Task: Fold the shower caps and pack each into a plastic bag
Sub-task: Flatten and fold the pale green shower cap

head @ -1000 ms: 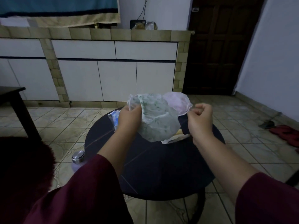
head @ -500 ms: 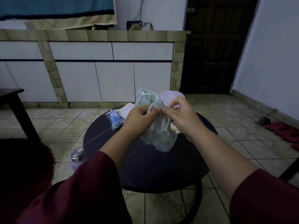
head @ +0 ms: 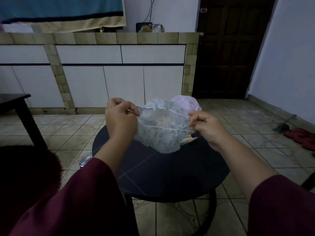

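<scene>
Both hands hold a translucent green-printed cap (head: 159, 132) stretched between them in the air above the round dark surface (head: 170, 176). The left hand (head: 121, 120) has its grip pinched shut on the cap's left edge; the right hand (head: 207, 126) has its grip pinched shut on the right edge. The cap's lower part hangs loose, clear of the surface. Behind it, a pink cap (head: 185, 103) shows at the far side. A small metal lid (head: 84, 161) sits on the floor, left of the surface.
</scene>
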